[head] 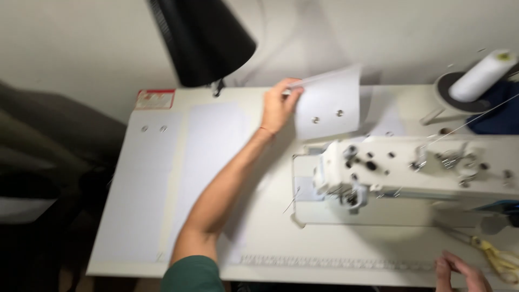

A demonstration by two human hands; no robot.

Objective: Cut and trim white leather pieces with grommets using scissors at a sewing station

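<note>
White fabric piece (328, 103) with two metal snaps, pinched by left hand (278, 106).

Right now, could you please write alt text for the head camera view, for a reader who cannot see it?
The left hand lifts a white fabric piece with two metal snaps above a white table, beside a white sewing machine. The right hand rests at the table's near edge by yellow-handled scissors.

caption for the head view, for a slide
Left hand lifts a white fabric piece with two snaps behind a white sewing machine; right hand rests near yellow-handled scissors.
</note>
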